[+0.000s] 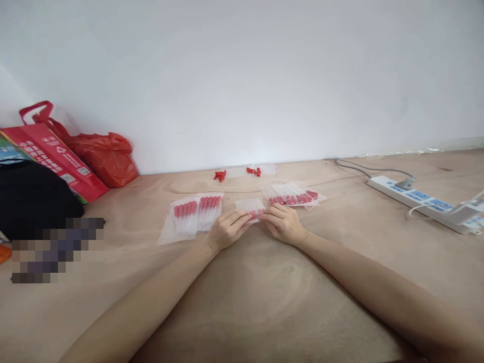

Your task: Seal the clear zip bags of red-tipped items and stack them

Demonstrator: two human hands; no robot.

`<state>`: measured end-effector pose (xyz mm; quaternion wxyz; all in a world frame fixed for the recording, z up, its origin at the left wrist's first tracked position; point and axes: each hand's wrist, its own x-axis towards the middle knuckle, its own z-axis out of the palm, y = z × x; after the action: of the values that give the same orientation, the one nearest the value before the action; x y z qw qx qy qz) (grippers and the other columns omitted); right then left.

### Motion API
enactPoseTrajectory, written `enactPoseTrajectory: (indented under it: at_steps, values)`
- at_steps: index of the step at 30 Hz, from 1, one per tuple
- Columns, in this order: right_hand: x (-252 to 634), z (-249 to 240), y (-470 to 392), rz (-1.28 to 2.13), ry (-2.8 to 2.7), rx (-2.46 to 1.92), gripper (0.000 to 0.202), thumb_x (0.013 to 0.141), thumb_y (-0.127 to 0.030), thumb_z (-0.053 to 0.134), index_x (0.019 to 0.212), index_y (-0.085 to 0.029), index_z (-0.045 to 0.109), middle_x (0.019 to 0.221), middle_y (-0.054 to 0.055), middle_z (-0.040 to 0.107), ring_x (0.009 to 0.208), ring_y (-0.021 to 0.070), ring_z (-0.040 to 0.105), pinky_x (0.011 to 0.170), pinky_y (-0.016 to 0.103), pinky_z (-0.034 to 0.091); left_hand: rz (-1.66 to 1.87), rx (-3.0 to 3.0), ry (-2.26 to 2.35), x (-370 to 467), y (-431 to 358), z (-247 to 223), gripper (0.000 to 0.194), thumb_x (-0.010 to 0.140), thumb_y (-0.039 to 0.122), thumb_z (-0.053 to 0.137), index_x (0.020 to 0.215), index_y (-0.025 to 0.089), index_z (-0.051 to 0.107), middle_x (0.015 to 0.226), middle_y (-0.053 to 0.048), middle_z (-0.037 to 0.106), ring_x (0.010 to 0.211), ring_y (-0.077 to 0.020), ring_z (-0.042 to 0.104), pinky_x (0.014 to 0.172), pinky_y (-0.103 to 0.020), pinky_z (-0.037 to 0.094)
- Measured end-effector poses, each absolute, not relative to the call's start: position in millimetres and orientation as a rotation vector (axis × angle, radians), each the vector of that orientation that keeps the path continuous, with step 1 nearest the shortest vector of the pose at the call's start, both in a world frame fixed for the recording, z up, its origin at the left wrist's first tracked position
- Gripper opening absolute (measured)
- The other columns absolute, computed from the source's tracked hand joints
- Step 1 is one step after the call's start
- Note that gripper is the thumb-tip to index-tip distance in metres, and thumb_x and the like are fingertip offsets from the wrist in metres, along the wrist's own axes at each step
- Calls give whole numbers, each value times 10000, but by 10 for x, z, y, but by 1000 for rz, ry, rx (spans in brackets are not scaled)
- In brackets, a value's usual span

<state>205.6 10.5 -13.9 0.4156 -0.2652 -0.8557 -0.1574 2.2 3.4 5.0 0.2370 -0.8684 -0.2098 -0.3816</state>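
At the middle of the wooden table (264, 302), 12 o'clock from the wearer, left hand (229, 229) and right hand (285, 224) meet at a small clear bag (247, 204); red bulbs (254, 215) show at its near edge, apparently inside. Fingers of both hands are bent and pinching that near edge, left from 8 o'clock, right from 4 o'clock; nothing else seen in either grip, thumbs mostly hidden. Clock set on the held bag, wall at 12: filled pouches (198, 212) lie flat at 9 o'clock, red-bulbed droppers (by the look of them) lined up inside, bulbs toward 12. More filled pouches (291, 194) overlap at 2 o'clock, just beside the right hand, bulbs toward 6. Loose red bulbs (219, 175) and a clear bag (270, 170) sit around 11 to 12, near the wall. Power strip (419, 199) at 3, red plastic bag (108, 156) at 10, both well apart from the work. Step in hand, my read: bagging droppers, lining up or closing this one. Seal not visible, so can't tell which. Next move likely calls for steady fingertip pressure from both sides, bag kept flat, bulbs not bunched under the edge.
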Motion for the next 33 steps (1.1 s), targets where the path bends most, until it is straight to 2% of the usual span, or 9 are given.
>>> enactPoseTrajectory:
  at_steps: [8,13,20,27,33]
  values:
    - [2135,-151,171,-251,-2088,-707,159,794,-157,458,824,-201,608,781,24,593,722,116,501,611,228,415,-1082,-2400,-571,-111,24,87,97,774,113,530,856,135,576,792,-48,631,757,-127,599,676,-251,516]
    - [2037,-126,122,-402,-2110,-714,137,787,-194,487,826,-204,618,769,19,603,727,124,476,635,240,396,-1066,-2418,-582,-69,26,73,84,786,122,515,840,141,577,788,-42,631,743,-121,599,672,-249,516]
    - [1855,-91,59,-594,-2099,-656,143,793,-191,494,776,-204,635,687,4,606,669,117,452,573,239,343,-1049,-2453,-558,-55,30,50,120,799,98,484,867,131,577,815,-49,636,759,-124,600,691,-254,520]
    - [1869,-132,90,-415,-2094,-712,126,790,-237,517,793,-209,639,721,7,622,691,117,469,594,233,365,-1079,-2494,-603,-71,21,30,139,794,97,492,898,134,576,848,-54,632,794,-131,597,711,-258,518]
    - [1877,-154,101,-278,-2075,-780,132,776,-232,532,709,-210,643,677,-3,624,668,112,476,610,232,386,-1114,-2521,-671,-61,27,39,118,798,137,507,891,141,580,837,-49,634,786,-127,598,712,-257,517]
